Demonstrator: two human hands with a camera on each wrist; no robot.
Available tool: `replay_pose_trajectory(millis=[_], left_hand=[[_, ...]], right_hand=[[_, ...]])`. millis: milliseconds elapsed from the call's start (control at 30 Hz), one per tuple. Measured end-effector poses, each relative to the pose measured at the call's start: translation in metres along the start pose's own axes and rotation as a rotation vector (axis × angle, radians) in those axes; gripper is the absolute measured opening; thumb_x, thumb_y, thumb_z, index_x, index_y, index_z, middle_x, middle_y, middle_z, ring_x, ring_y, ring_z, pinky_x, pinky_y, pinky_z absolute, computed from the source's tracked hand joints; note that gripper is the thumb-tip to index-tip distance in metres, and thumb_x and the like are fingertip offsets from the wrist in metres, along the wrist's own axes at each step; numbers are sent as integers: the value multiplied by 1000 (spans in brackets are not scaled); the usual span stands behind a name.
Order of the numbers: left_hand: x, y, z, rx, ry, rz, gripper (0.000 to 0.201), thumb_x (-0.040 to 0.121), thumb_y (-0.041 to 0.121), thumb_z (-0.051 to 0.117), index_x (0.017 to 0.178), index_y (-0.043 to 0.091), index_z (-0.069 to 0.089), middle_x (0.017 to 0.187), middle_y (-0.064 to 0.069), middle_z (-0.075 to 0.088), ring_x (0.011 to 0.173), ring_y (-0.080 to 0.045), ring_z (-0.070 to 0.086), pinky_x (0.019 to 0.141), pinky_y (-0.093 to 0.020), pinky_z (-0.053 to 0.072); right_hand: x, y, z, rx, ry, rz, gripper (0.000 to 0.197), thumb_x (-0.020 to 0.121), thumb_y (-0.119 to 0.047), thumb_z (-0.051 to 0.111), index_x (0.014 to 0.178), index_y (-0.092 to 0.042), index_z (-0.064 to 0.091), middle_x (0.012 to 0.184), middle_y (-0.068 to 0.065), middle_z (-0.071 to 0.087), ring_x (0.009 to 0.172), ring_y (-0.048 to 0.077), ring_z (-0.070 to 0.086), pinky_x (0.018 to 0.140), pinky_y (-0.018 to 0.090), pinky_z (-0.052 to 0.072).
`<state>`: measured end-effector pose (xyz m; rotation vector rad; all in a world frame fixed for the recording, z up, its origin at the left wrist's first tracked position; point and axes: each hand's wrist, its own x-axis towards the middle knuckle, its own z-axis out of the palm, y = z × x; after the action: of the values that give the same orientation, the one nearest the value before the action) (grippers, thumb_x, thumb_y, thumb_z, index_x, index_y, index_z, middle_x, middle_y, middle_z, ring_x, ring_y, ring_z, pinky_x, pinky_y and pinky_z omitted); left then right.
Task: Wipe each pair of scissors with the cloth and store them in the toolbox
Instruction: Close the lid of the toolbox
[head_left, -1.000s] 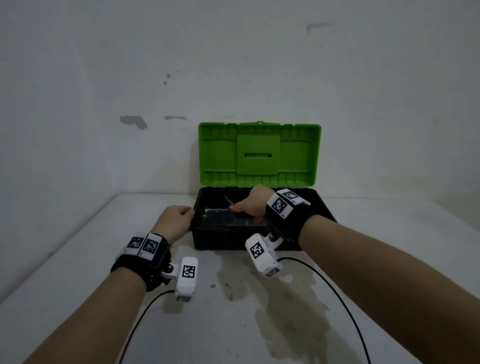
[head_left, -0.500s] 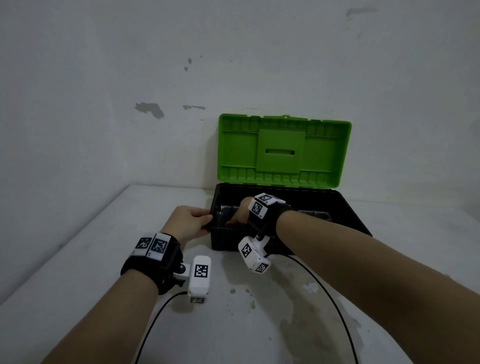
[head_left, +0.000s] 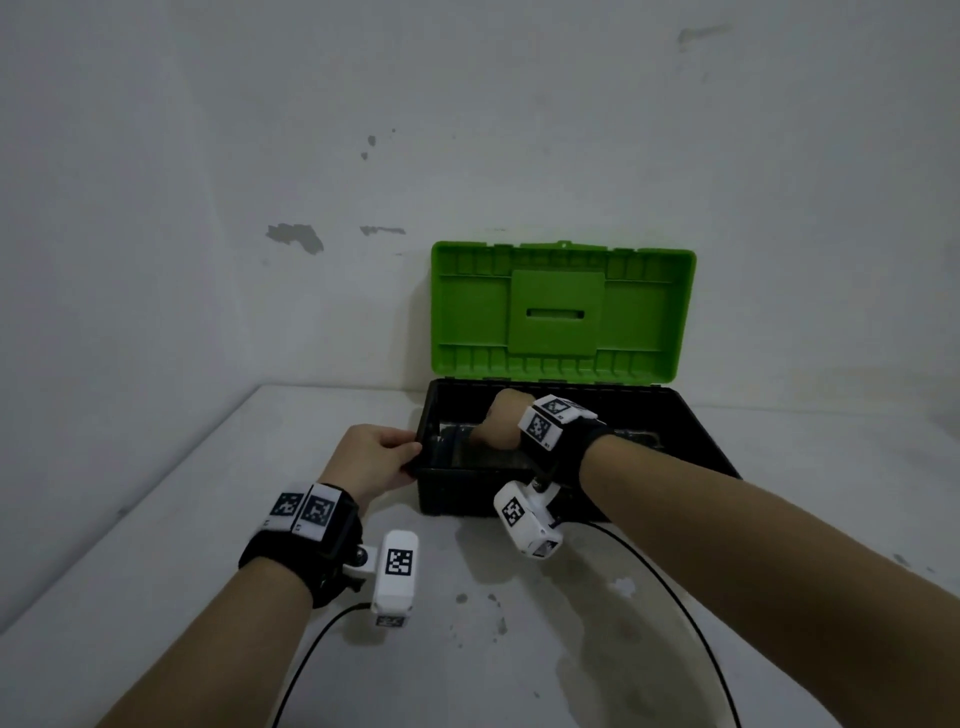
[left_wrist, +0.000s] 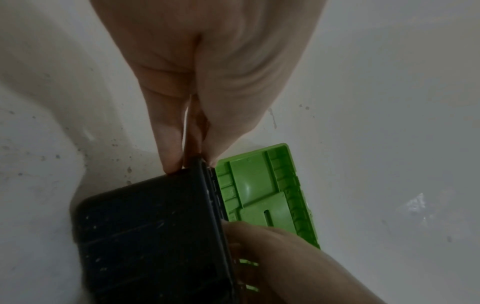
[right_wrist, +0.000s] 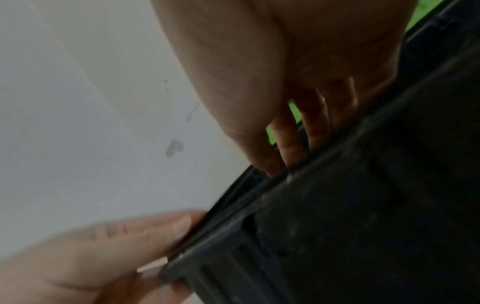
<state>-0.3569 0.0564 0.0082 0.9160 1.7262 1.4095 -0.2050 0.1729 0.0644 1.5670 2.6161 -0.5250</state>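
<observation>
Black toolbox under its raised green lid: left hand pinches the rim, right hand reaches inside, grip hidden.

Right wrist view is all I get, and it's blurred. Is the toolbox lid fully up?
Observer: Yes. In the head view the green lid stands upright behind the black toolbox.
Operator: Which end is the right hand in?
Observer: The left end. The right hand reaches down inside, and its fingers are hidden below the rim.
Operator: Left hand placement?
Observer: The left hand grips the box's left end rim, and the left wrist view shows it pinching the edge.
</observation>
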Motion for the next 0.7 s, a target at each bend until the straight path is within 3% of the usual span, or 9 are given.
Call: replay_pose_trajectory(millis=[67,167,233,333,467,600,700], left_hand=[[0,4,0,45,-11,-25,21,95,-4,59,114,-8,67,96,-20,70,83,-25,66,65,-22,59],[6,20,-3,218,5,-28,20,95,2,61,111,-7,69,93,-18,68,80,-25,64,68,-28,58],[16,37,-2,309,58,20,23,96,10,62,114,-4,68,97,-15,68,84,-27,64,77,-38,56],[38,72,10,346,100,142,37,99,18,59,130,-2,59,105,-15,65,90,-30,65,86,-44,55],[75,115,31,375,97,209,55,100,30,56,149,9,41,130,-16,59,116,-35,60,104,-49,48],[116,144,39,392,191,231,63,103,41,45,156,13,27,153,-14,43,138,-34,43,116,-47,34],[154,150,34,200,178,156,71,90,61,43,146,17,46,147,-15,51,131,-34,51,111,-51,40]], right_hand=[[-8,19,-17,117,85,8,35,87,-41,63,81,-8,71,73,9,65,66,25,60,55,29,45],[-20,66,-49,218,267,66,35,88,-35,64,98,-3,75,92,13,74,84,28,69,70,34,55],[-26,100,-70,261,412,126,35,90,-35,62,103,-4,73,104,13,73,94,29,68,77,32,53],[-21,150,-94,327,566,248,51,95,-41,56,127,-1,58,127,18,62,115,34,59,90,35,48],[-6,187,-116,445,624,302,59,101,-35,49,146,0,33,147,21,42,132,37,45,103,40,40],[8,202,-139,573,578,274,53,105,-34,35,147,-2,30,150,20,39,135,36,42,105,40,37],[21,211,-146,709,524,252,64,102,-48,26,152,-10,22,157,16,31,140,36,36,113,49,33]])
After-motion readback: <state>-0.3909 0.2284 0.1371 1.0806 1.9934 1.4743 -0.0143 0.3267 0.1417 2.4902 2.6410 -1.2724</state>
